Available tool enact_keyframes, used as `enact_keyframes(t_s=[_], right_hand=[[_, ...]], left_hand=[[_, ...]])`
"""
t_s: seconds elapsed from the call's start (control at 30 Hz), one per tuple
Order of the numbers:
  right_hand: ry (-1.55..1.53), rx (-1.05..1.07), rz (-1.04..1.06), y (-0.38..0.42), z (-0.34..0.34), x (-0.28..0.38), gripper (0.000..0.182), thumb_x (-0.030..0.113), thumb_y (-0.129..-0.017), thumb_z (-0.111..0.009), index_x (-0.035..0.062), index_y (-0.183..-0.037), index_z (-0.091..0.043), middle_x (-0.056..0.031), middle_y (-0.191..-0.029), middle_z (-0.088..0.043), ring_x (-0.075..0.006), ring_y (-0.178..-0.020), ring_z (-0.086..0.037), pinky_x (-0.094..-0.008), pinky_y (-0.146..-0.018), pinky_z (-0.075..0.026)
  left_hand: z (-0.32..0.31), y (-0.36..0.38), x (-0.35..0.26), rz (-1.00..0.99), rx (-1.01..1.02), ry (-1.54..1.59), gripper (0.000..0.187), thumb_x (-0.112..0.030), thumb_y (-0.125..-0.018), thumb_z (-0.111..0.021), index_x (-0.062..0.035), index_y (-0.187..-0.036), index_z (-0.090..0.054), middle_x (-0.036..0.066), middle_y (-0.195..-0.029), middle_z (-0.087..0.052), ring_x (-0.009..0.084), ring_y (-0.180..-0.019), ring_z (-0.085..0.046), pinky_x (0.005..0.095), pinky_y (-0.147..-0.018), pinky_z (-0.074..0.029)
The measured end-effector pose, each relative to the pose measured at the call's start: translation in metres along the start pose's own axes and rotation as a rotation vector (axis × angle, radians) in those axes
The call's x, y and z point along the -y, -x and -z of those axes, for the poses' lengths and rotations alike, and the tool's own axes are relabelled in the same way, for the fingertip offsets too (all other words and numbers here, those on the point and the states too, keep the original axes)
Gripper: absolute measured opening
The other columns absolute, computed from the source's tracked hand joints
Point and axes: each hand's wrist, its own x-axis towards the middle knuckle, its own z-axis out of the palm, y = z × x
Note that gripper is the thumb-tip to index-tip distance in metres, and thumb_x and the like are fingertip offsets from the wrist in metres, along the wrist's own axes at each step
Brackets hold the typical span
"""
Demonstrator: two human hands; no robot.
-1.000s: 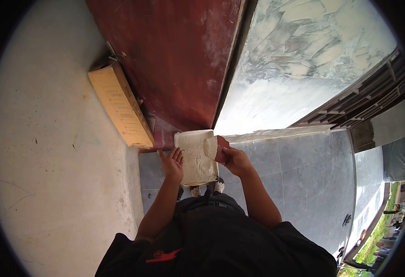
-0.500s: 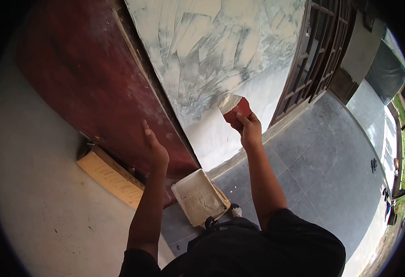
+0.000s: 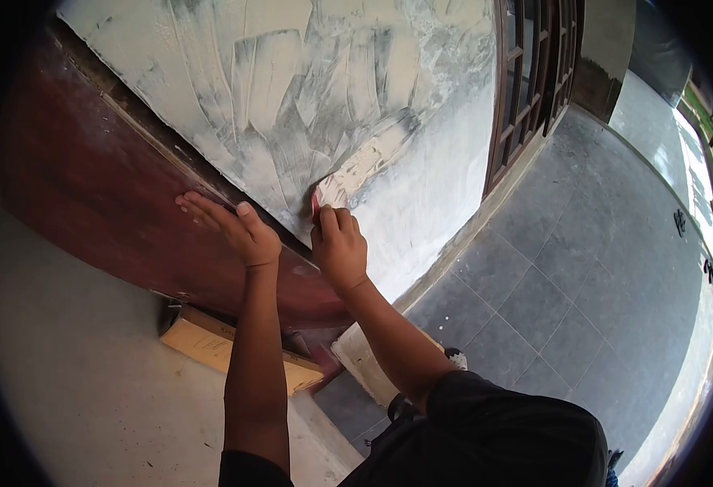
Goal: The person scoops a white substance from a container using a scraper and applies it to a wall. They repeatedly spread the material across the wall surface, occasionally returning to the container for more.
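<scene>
My right hand (image 3: 340, 247) grips a red putty spreader (image 3: 331, 190), its face coated in off-white putty. The spreader lies against the wall (image 3: 275, 89), close to the wall's left edge. Thick putty strokes cover the wall's upper part, and a fresh-looking band runs up and right from the spreader. Lower down, the surface is smooth and white. My left hand (image 3: 231, 231) is open, fingers stretched out over the dark red door (image 3: 129, 187) near its edge. Below my right forearm, a putty-smeared tray (image 3: 360, 353) is partly hidden.
A long cardboard box (image 3: 210, 347) lies at the foot of the door, partly behind my left forearm. Right of the wall stands a brown-framed window (image 3: 527, 97). Grey tiles (image 3: 535, 300) cover the floor, with dark sandals (image 3: 679, 222) farther off.
My right hand has brought the spreader from in front of the wall's lower part to its left edge, and a new putty band shows. My left hand has moved up along the door. The view has shifted.
</scene>
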Motion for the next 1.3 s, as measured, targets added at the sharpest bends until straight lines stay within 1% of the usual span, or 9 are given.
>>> enact_keyframes(t_s=[0.13,0.37,0.57,0.63,0.7,0.8,0.9,1.1,1.3], right_hand=[[-0.142,0.093,0.002,0.026,0.036,0.003,0.019,0.004,-0.079,-0.067,0.0063,-0.097,-0.061,-0.0098,-0.086,-0.061,-0.0293,-0.073,-0.064,-0.0396,-0.060,-0.054],[0.134,-0.180,-0.227,-0.059,0.052,-0.059,0.007,0.004,-0.084,-0.061,0.0046,-0.089,-0.056,-0.0150,-0.084,-0.060,-0.0354,-0.067,-0.061,-0.0432,-0.054,-0.051],[0.117,-0.039,0.062,-0.012,-0.003,-0.012,0.021,0.008,-0.079,-0.063,0.0046,-0.099,-0.057,-0.0100,-0.087,-0.058,-0.0271,-0.075,-0.061,-0.0365,-0.057,-0.053],[0.006,0.088,0.181,0.016,0.005,-0.011,0.023,0.010,-0.079,-0.065,0.0041,-0.101,-0.059,-0.0095,-0.088,-0.058,-0.0255,-0.076,-0.062,-0.0363,-0.057,-0.053],[-0.061,0.110,0.146,0.038,0.020,-0.007,0.018,0.009,-0.081,-0.065,0.0042,-0.098,-0.059,-0.0103,-0.086,-0.059,-0.0264,-0.073,-0.063,-0.0380,-0.058,-0.053],[-0.155,0.017,-0.216,0.020,0.053,-0.018,0.009,0.006,-0.084,-0.064,0.0051,-0.092,-0.060,-0.0121,-0.083,-0.062,-0.0303,-0.066,-0.063,-0.0399,-0.057,-0.052],[0.029,-0.208,-0.225,-0.033,0.060,-0.048,0.006,0.002,-0.085,-0.061,0.0046,-0.088,-0.057,-0.0127,-0.082,-0.061,-0.0313,-0.064,-0.061,-0.0412,-0.053,-0.049],[0.170,-0.141,0.063,-0.035,-0.009,-0.013,0.020,0.010,-0.080,-0.064,0.0043,-0.098,-0.059,-0.0103,-0.089,-0.061,-0.0267,-0.078,-0.062,-0.0365,-0.060,-0.054],[-0.065,0.060,0.247,0.017,0.033,-0.013,0.017,0.006,-0.082,-0.066,0.0041,-0.099,-0.063,-0.0108,-0.088,-0.065,-0.0270,-0.074,-0.065,-0.0361,-0.061,-0.055]], left_hand=[[-0.004,0.003,0.002,-0.005,-0.032,-0.051,0.086,-0.057,-0.099,-0.026,0.0064,-0.152,-0.002,0.031,-0.158,0.002,0.0443,-0.148,0.002,0.0587,-0.115,0.001],[-0.011,0.003,0.004,0.020,-0.061,-0.104,0.086,-0.057,-0.098,-0.026,0.0065,-0.152,-0.003,0.031,-0.158,0.001,0.0441,-0.148,0.001,0.0612,-0.114,0.000],[-0.007,0.003,0.003,0.013,-0.038,-0.043,0.082,-0.052,-0.099,-0.028,0.0062,-0.152,-0.003,0.029,-0.158,0.002,0.0426,-0.148,0.003,0.0601,-0.115,0.001],[-0.007,0.003,0.003,0.030,-0.039,-0.081,0.079,-0.048,-0.101,-0.027,0.0064,-0.152,-0.002,0.031,-0.158,0.000,0.0423,-0.148,0.000,0.0539,-0.117,0.001],[-0.007,0.006,0.003,0.028,-0.041,-0.085,0.078,-0.047,-0.101,-0.028,0.0064,-0.152,-0.002,0.031,-0.158,0.000,0.0423,-0.148,0.000,0.0541,-0.117,0.001],[-0.010,0.003,0.006,0.010,-0.052,-0.100,0.077,-0.045,-0.101,-0.029,0.0066,-0.152,-0.002,0.030,-0.158,0.000,0.0423,-0.148,0.001,0.0547,-0.117,0.001],[-0.010,0.004,0.008,0.010,-0.041,-0.105,0.080,-0.048,-0.100,-0.030,0.0067,-0.152,-0.003,0.030,-0.158,0.001,0.0421,-0.148,0.002,0.0572,-0.116,0.000],[-0.008,0.003,0.008,-0.016,-0.042,-0.070,0.083,-0.052,-0.099,-0.030,0.0063,-0.152,-0.003,0.029,-0.158,0.001,0.0416,-0.148,0.002,0.0575,-0.116,0.001],[-0.012,0.007,0.008,-0.001,-0.071,-0.073,0.084,-0.055,-0.098,-0.028,0.0062,-0.152,-0.005,0.029,-0.159,-0.001,0.0406,-0.149,0.000,0.0565,-0.116,0.001]])
